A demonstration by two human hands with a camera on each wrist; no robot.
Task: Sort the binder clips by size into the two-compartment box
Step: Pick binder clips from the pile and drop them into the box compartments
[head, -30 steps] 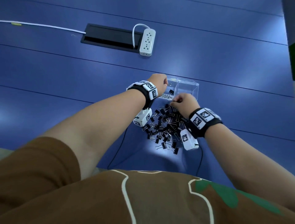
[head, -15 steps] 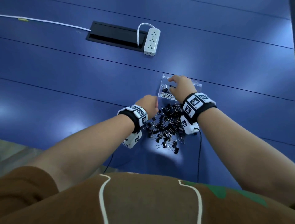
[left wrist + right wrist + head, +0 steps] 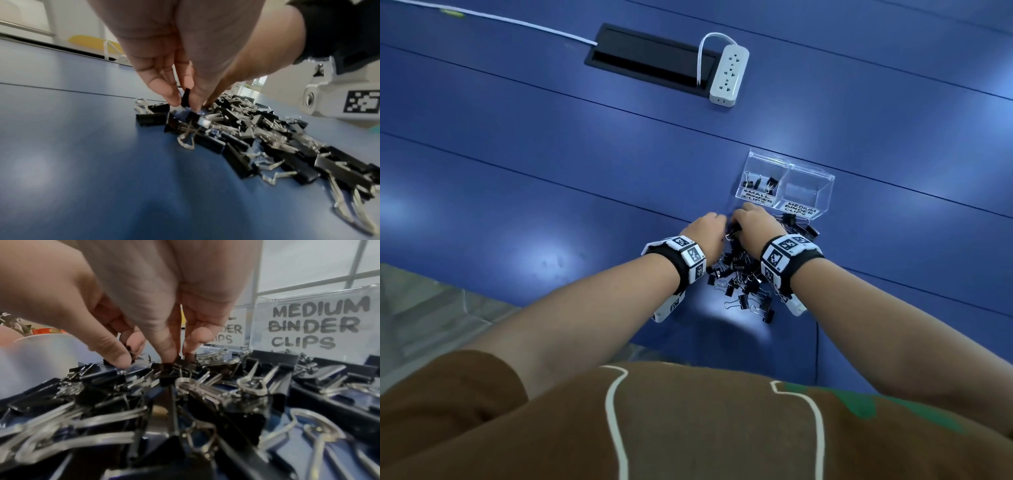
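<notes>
**Both hands in the clip pile**

My left hand [image 3: 174, 53] pinched a small black clip [image 3: 186, 99] at the pile [image 3: 743, 274] on the bench [image 3: 551, 192]. My right hand [image 3: 144, 296] pinched another clip [image 3: 131, 352]. The box [image 3: 810, 173] stood just beyond, a few clips [image 3: 760, 183] in its left compartment.

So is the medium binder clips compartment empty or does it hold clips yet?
Empty: through the clear walls of the medium compartment only the blue table shows, while the small compartment beside it holds a few black clips.
</notes>
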